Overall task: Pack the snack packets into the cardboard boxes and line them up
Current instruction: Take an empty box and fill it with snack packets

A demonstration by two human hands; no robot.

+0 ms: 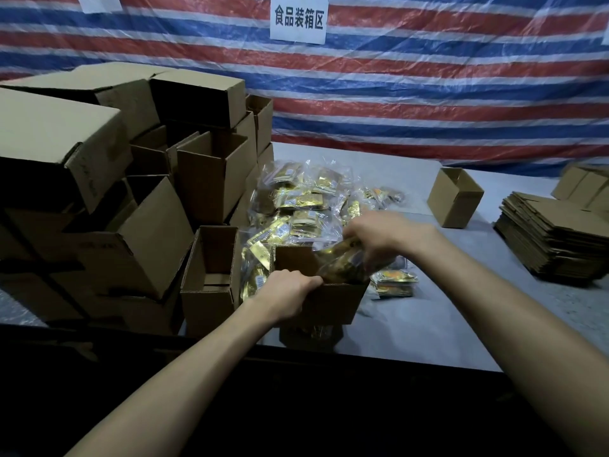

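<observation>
Bag of packets at box mouth, both grips busy.
Left grip clamped on near rim of open box, fingers curled over the edge. Right grip clamped on clear bag of gold packets; bag tilted, lower end inside box at its 1 o'clock corner. Packet pile on bench at 12 o'clock from box, touching it; a few loose packets just beside at 3. 2nd open box at 9 o'clock, box stack beyond at 10. Lone box at 2, flat cartons at 3, well apart. Striped tarp w/ sign behind.
</observation>
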